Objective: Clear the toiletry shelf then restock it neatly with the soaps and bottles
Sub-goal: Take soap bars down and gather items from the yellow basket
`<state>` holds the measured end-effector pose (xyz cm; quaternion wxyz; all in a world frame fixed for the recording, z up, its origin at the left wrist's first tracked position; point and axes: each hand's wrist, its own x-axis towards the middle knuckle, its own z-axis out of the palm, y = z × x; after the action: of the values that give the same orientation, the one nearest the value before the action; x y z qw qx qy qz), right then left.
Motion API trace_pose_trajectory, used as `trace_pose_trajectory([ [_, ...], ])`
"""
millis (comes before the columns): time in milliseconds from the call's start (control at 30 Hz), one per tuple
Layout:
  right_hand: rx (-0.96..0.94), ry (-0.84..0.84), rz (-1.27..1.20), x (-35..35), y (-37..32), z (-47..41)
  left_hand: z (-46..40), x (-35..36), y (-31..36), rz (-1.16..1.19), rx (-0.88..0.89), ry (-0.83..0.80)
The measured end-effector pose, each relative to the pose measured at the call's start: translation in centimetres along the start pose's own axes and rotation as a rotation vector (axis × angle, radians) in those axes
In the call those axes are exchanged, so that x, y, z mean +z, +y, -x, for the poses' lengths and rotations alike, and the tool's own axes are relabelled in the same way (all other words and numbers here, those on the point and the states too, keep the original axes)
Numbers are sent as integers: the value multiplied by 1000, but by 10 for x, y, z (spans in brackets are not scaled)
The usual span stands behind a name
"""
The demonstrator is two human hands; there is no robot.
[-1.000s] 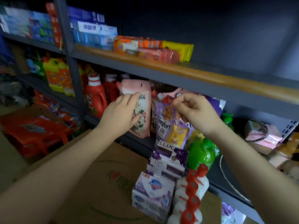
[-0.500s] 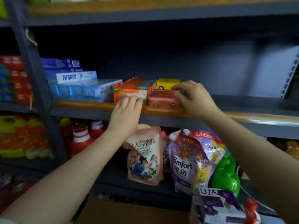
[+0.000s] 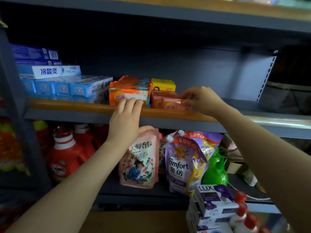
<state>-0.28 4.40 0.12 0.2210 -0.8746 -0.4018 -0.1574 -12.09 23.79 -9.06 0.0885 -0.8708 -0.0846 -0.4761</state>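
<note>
**Both hands up at the soap row**

Left hand [image 3: 125,115] lies over the shelf's wooden front lip [image 3: 67,105], fingers fairly straight, their tips touching the bottom of the orange soap packs [image 3: 128,92]; it grips nothing that I can see. Right hand [image 3: 202,100] has its fingers bent onto the end of the pink soap bars [image 3: 165,102], pinching the nearest one. The soaps sit at the shelf's front edge, yellow boxes [image 3: 163,85] behind the pink ones, blue toothpaste cartons [image 3: 67,84] stacked to the left. From where I stand, this looks like the clearing step: soaps about to come off. Next move, I'd say, calls for a firmer hold on the pink stack, lifted over that raised lip without toppling the orange packs beside it. Below, the pouches [image 3: 139,158] and the red bottles [image 3: 67,153] wait.
</note>
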Motion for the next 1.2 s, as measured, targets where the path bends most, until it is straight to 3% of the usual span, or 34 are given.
trace_pose_trajectory([
  [133,2,3,10,4,16,0,0,-3,7,5,-40,-53],
  [267,100,-183,-162,-5,16,-6,-1,-8,7,-15,-84,-120],
  [400,48,-279,-43,-14,12,-13,-20,-24,12,87,-36,-63],
  [467,5,-189,40,-10,15,-12,-33,-28,20,132,57,-25],
  [533,-44,-19,-3,-8,19,-5,-49,-27,27,160,61,-94],
  [667,27,313,-580,-13,22,16,-84,-7,36,-23,87,-311],
  [767,111,470,-837,-12,20,30,-100,0,40,-87,73,-447],
  [967,288,472,-998,7,33,49,-109,-6,35,66,115,-582],
  [1200,384,417,-1351,8,29,62,-137,-10,53,-52,184,-892],
])
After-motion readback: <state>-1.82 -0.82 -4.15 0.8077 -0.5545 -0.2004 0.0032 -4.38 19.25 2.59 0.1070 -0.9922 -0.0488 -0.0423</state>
